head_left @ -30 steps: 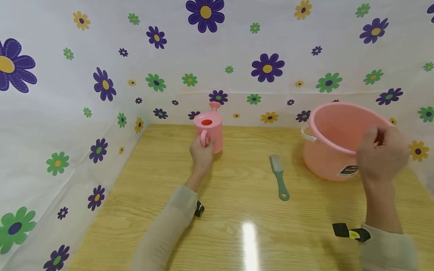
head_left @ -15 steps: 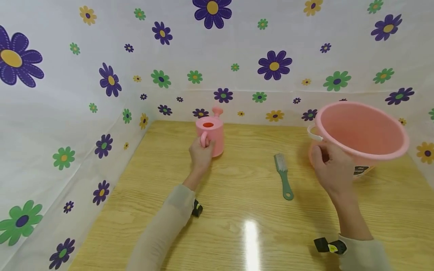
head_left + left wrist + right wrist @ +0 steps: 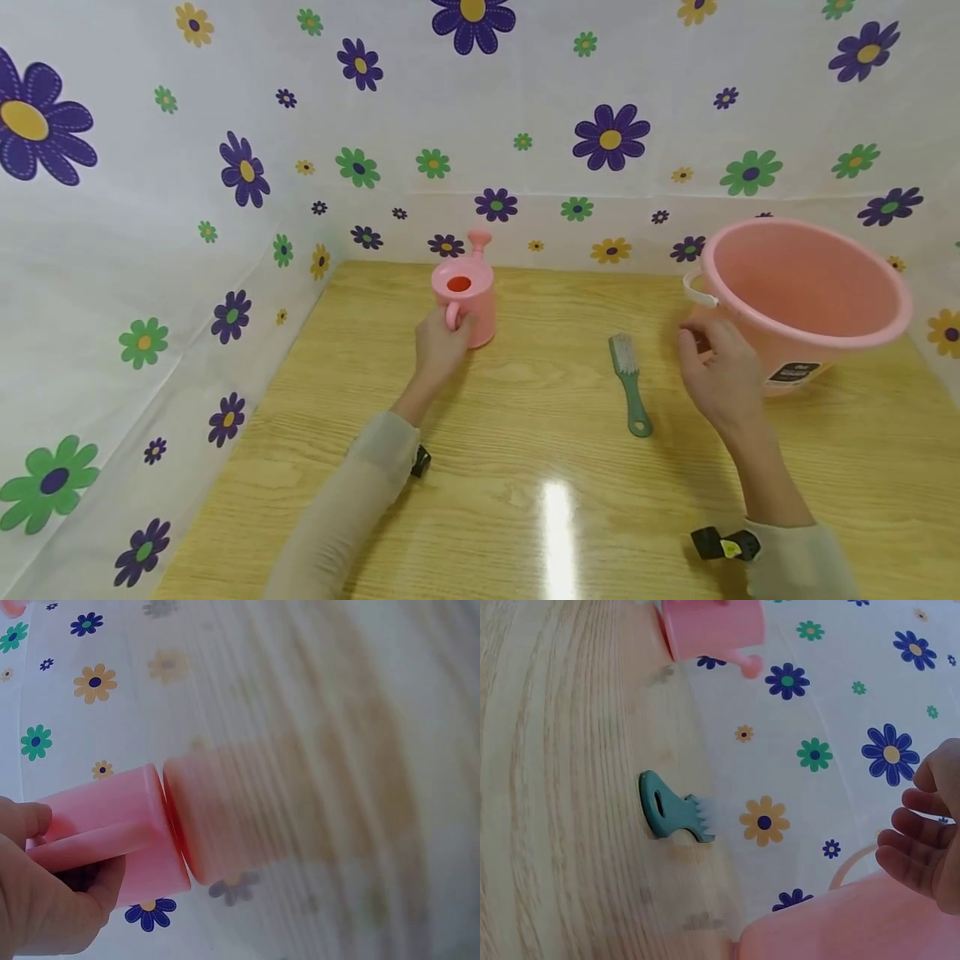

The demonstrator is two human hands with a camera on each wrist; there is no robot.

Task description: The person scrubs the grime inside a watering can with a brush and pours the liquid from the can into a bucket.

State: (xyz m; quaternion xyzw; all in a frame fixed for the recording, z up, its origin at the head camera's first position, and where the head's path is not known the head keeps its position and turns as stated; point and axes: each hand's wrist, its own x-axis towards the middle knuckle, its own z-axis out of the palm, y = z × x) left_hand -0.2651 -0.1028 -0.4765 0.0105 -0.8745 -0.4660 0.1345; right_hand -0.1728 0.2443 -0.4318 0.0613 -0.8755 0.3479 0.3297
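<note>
My left hand (image 3: 441,346) holds the loop handle of a pink watering can (image 3: 477,323) at the table's back left. Thumb and fingers wrap the handle (image 3: 97,844) in the left wrist view; the can looks slightly tilted. My right hand (image 3: 723,371) is in front of a large pink bucket (image 3: 780,348), just below its white bail handle (image 3: 700,292). In the right wrist view its fingers (image 3: 907,859) curl loosely with nothing between them; whether they touch the bucket I cannot tell. Left of this hand, a green brush (image 3: 633,396) lies with its whitish bristles away from me.
All of this stands on a glossy wood-grain table (image 3: 510,433) with a bright light reflection near its front. A white flower-patterned sheet (image 3: 540,100) walls off the back and left side, close behind the can and bucket.
My right hand has moved left from the bucket's right front to its left front. The watering can has tipped slightly toward me in my left hand. The brush stays put; the view has shifted a little.
</note>
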